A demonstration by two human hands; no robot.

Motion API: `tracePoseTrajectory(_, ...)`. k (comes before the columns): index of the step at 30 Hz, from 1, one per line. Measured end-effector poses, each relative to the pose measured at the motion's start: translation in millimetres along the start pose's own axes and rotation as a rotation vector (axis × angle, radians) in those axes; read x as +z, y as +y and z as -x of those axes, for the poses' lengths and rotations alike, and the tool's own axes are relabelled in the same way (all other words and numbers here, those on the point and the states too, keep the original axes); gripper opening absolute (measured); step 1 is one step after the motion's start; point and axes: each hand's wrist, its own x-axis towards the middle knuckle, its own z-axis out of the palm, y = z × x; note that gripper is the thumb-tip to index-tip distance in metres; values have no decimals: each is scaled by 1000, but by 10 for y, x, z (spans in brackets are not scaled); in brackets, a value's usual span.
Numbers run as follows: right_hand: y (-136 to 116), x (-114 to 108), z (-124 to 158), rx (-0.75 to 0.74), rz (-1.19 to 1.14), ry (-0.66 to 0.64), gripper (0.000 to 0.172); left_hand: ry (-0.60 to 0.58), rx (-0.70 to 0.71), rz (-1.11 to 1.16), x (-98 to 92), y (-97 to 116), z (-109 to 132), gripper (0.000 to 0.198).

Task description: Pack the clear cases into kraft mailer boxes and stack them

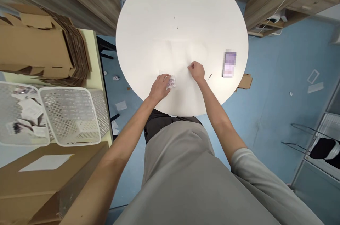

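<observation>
A round white table [180,16] stands in front of me. My left hand [160,87] rests on its near part with the fingers curled on a small clear packet [171,81] that has a pinkish pattern. My right hand [197,71] is a little to the right, its fingers bunched in a pinch on a thin white sheet [183,57] that lies flat and barely shows against the tabletop. A blurred purple card or phone [229,64] lies near the table's right edge, apart from both hands.
To the left is a pale green table [93,65] with a stack of flattened cardboard [39,46] and two white mesh baskets [71,117]. A brown carton [39,186] sits below. Wooden shelving [281,2] stands at back right. Blue floor [278,87] has paper scraps.
</observation>
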Motion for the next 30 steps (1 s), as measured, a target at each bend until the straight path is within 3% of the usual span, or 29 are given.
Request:
tracePoseTrajectory(3, -35, -29, -61, -9, 23, -27, 6, -21, -15, -32, 85, -1, -87, 73)
tracePoseTrajectory(6, -5, -36, 69, 17, 20, -23, 17, -42, -54, -43, 123, -36, -141, 74)
tracePoseTrajectory(9, 104, 1, 375, 50, 10, -33, 27, -50, -73, -33, 138, -57, -144, 75)
tracePoseTrajectory(14, 368, 95, 962, 77, -67, -25, 24, -21, -56, -2, 171, -58, -112, 74)
tracePoseTrajectory(18, 438, 100, 1209, 68, -138, -11, 28, -3, -31, 29, 202, -68, -110, 74)
tracePoseTrajectory(24, 106, 48, 1383, -127, -151, 62, 33, 4, -26, 29, 203, -64, -129, 75)
tracePoseTrajectory(30, -410, 208, 1495, -368, -48, -16, 38, 43, -44, 120, 184, -57, -36, 69)
